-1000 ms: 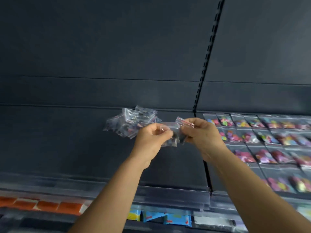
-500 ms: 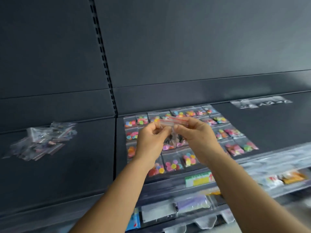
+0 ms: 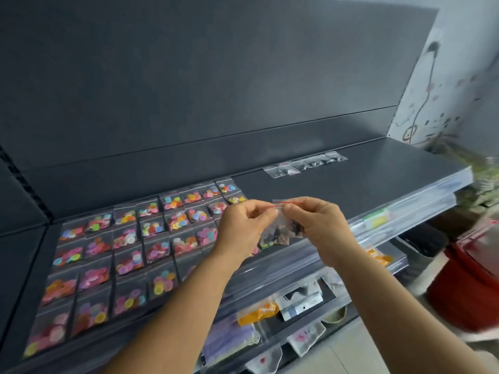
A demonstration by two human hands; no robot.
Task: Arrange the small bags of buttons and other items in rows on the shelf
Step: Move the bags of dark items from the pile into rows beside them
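Observation:
A small clear bag (image 3: 282, 230) with a red zip strip and dark buttons inside hangs between my two hands above the dark shelf (image 3: 337, 190). My left hand (image 3: 244, 228) pinches its top left edge. My right hand (image 3: 313, 225) pinches the top right edge. Several rows of bags with colourful buttons (image 3: 129, 247) lie flat on the shelf's left part. A short row of bags with dark contents (image 3: 305, 164) lies at the back of the shelf, beyond my hands.
The shelf's right half is bare dark metal. Lower shelves (image 3: 297, 300) hold orange and white packets. A red bucket (image 3: 469, 282) stands on the floor at the right, and a plant (image 3: 483, 184) sits by the shelf's right end.
The view has swung to the right along the shelf. The loose pile of bags at the left has left the view. My hands still hold the same bag, now in front of the bare shelf area.

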